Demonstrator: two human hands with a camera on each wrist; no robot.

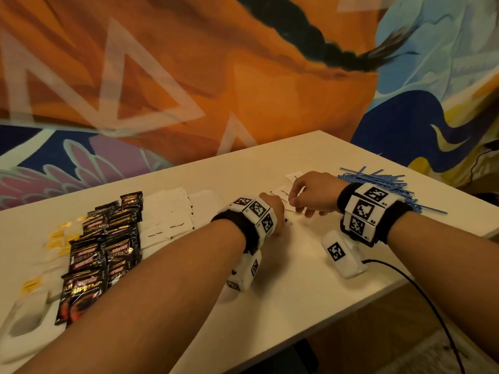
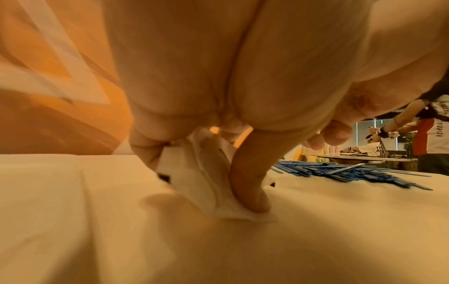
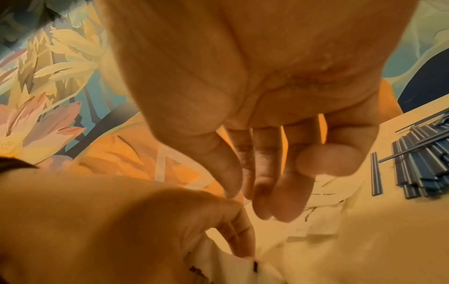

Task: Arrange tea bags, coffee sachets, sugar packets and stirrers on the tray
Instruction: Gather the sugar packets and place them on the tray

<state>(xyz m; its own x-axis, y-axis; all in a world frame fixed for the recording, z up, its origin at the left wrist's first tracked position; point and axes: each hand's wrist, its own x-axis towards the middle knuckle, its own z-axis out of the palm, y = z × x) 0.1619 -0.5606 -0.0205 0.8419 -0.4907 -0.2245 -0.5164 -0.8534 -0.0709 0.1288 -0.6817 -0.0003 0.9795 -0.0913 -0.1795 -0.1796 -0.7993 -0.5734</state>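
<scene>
My left hand (image 1: 276, 214) stands on the white table mid-way across and pinches a small stack of white sugar packets (image 2: 194, 173) upright on their edges, thumb (image 2: 250, 182) on one side. Just right of it, my right hand (image 1: 299, 203) hovers over loose sugar packets (image 1: 283, 191), its fingers (image 3: 286, 201) hanging relaxed and holding nothing. The white tray (image 1: 205, 203) at the left carries black coffee sachets (image 1: 108, 247), flat white sugar packets (image 1: 167, 214) and yellow-tagged tea bags (image 1: 58, 238). Blue stirrers (image 1: 383, 184) lie heaped at the table's right.
A painted mural wall (image 1: 189, 76) runs behind the table. The table's front edge (image 1: 310, 330) cuts across at lower right, where a black cable (image 1: 421, 292) trails off it. Other people (image 2: 427, 134) stand at a further table behind the stirrers.
</scene>
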